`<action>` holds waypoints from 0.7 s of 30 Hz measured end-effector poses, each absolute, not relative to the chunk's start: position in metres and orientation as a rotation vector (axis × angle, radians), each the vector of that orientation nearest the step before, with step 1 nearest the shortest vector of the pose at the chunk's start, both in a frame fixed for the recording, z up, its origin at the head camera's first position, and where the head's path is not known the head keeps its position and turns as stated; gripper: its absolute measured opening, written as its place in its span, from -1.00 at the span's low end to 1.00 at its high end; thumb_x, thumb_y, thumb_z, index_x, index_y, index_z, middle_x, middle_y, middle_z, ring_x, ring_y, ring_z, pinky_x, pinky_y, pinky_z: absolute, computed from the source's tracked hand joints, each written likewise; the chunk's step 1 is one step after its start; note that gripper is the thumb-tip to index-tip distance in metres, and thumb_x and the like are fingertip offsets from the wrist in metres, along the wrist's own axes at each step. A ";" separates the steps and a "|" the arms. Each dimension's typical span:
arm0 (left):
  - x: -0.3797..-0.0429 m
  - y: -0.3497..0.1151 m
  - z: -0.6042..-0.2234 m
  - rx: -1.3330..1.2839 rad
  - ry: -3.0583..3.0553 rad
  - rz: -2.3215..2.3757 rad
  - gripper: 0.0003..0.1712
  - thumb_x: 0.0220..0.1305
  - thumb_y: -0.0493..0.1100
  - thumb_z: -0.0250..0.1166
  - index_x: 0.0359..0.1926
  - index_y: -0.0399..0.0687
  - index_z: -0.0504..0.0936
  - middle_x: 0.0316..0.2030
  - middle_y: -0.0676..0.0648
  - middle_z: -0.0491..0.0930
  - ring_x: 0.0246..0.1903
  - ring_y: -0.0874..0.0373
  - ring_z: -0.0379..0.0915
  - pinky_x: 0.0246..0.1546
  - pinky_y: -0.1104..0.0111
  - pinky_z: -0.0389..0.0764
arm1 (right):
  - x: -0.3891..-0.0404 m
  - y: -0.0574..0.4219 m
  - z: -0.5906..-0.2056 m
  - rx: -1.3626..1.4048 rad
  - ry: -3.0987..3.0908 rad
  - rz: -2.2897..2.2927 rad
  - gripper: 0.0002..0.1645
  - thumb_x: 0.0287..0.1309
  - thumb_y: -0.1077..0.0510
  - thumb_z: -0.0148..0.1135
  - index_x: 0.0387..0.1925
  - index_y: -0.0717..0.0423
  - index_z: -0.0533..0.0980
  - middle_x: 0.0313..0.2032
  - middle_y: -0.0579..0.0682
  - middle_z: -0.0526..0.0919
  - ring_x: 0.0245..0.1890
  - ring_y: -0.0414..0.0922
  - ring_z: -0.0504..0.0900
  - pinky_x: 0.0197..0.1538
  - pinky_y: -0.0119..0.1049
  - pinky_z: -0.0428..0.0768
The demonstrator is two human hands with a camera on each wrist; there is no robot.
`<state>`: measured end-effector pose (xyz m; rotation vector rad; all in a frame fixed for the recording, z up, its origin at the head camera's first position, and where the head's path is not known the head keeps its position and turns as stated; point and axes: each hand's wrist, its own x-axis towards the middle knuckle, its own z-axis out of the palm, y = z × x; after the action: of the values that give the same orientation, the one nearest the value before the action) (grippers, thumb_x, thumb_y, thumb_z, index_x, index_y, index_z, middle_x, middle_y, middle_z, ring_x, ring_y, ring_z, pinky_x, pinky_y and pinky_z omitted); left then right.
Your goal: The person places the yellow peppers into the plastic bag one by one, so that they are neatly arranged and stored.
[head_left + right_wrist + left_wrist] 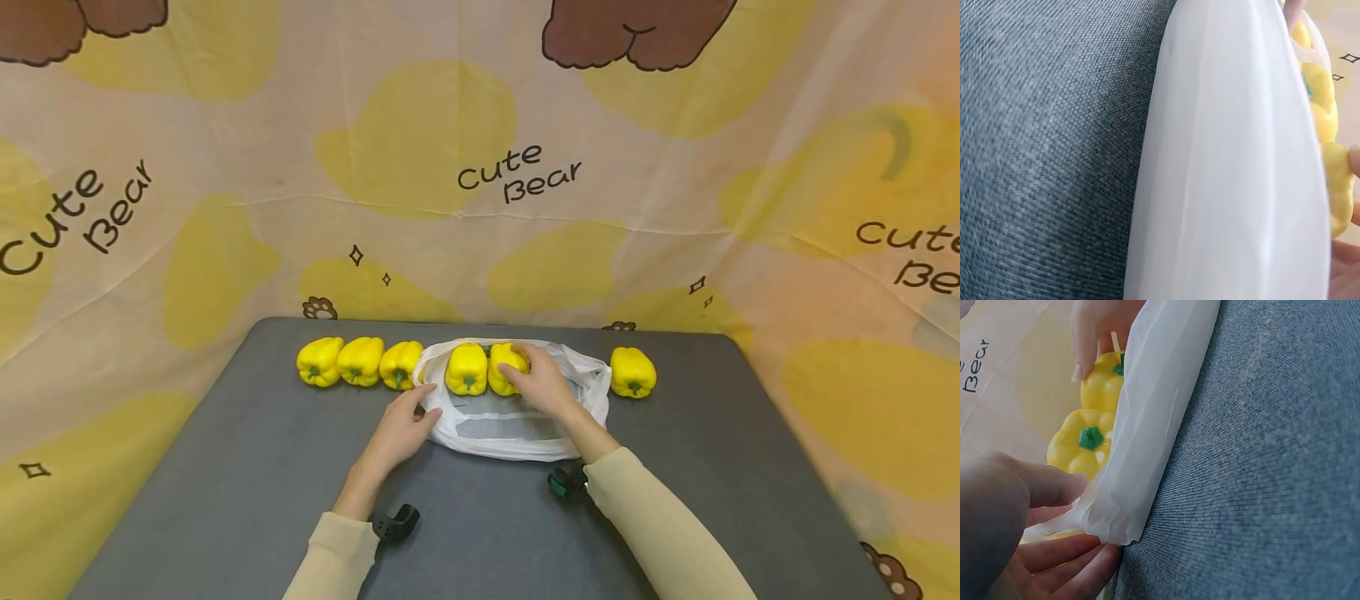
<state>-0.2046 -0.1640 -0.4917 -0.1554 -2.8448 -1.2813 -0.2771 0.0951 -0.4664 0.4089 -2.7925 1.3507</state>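
We see a white plastic bag [517,452] lying mouth-open on the grey desk [480,542], two yellow peppers within its rim. Our right hand [542,385] has its fingers curled round the right-hand pepper [496,381]; just beside it sits the other bagged pepper [467,367]. Our left hand [400,427] pinches the bag's left edge between thumb and fingers. Outside, we count three peppers [361,362] left of the bag and a lone pepper [633,372] at its right.

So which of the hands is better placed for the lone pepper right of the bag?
Likely the right hand: it's nearer the lone pepper, though it must first release the held pepper; the left hand grips the bag's rim.
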 end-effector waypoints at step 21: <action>-0.204 -0.164 -0.491 -0.175 -2.850 -1.279 -0.44 0.42 -0.15 0.27 0.38 -0.17 0.46 0.29 -0.30 0.46 0.07 -0.12 0.55 0.06 0.01 0.61 | -0.260 0.121 -0.433 0.457 -2.858 1.329 -0.34 0.43 -0.17 0.18 0.38 0.10 0.43 0.26 0.20 0.52 0.17 0.15 0.56 0.11 0.07 0.61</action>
<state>-0.2036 -0.1636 -0.4911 -0.1750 -2.8499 -1.2787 -0.2597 0.1209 -0.4327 0.4569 -2.8579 1.3286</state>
